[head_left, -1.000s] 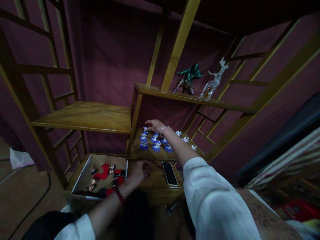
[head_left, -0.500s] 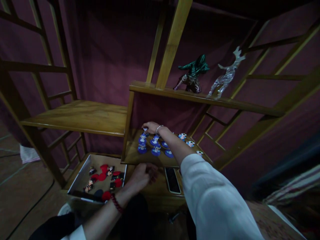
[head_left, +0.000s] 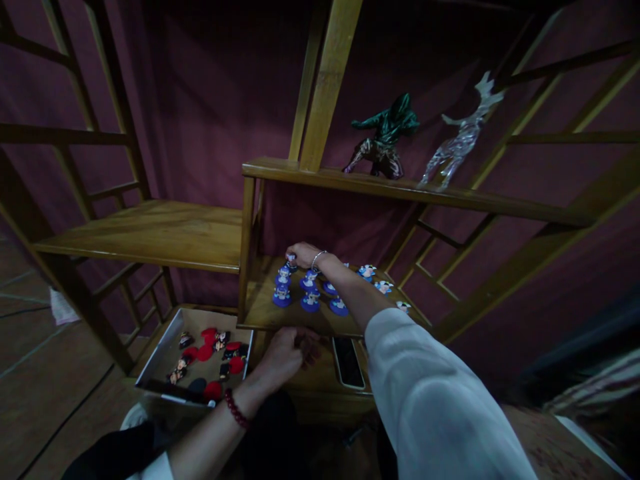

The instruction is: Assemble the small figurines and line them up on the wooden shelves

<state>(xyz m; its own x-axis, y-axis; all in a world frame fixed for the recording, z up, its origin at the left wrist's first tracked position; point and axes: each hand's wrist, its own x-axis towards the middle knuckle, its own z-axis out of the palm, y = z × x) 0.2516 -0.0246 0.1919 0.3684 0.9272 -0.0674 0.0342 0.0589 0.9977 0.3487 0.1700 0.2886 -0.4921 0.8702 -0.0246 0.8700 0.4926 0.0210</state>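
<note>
My right hand (head_left: pixel 304 255), with a silver bangle at the wrist, reaches into the low shelf compartment. Its fingers are closed on a small dark figurine (head_left: pixel 291 261) at the back left. In front of it stand rows of purple-based figurines (head_left: pixel 310 299); my forearm hides some. Blue-and-white figurines (head_left: pixel 384 287) form a line on the right. My left hand (head_left: pixel 286 350), wearing a red bead bracelet, hovers below the shelf's front edge, fingers loosely bent and apart, nothing visible in them. Beside it, a shallow box (head_left: pixel 165 343) holds several figurines with red and black bases.
A phone (head_left: pixel 349 363) lies on the lower board under the compartment. Above, a green-hooded crouching statue (head_left: pixel 387 140) and a clear deer statue (head_left: pixel 463 140) stand on the upper shelf (head_left: pixel 320 175). A wooden shelf (head_left: pixel 145 230) extends left. A cable (head_left: pixel 65 420) crosses the floor.
The camera view has shifted slightly. My right hand stays at the back left of the compartment with the figurine between its fingers. My left hand has hardly moved.
</note>
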